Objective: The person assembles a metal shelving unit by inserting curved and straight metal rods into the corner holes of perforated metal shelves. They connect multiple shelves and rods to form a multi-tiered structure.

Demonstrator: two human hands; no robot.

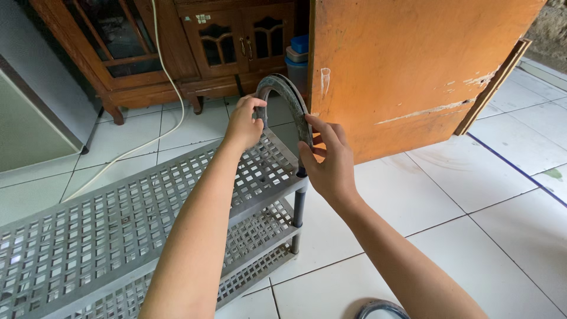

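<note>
A grey plastic arch-shaped handle (pixel 283 88) rises from the far end of a grey lattice shelf rack (pixel 118 218). My left hand (pixel 244 123) grips the left leg of the arch. Around the right leg, just above the rack's corner post (pixel 299 207), closes my right hand (pixel 328 162). The rack has three perforated tiers and stands on white floor tiles.
A large orange wooden board (pixel 407 65) leans upright just behind the arch. Dark wooden cabinets (pixel 177 41) stand at the back, with a white cable (pixel 159 88) trailing over the floor. A grey curved piece (pixel 381 308) lies at the bottom edge. A pale appliance side (pixel 29 118) is at left.
</note>
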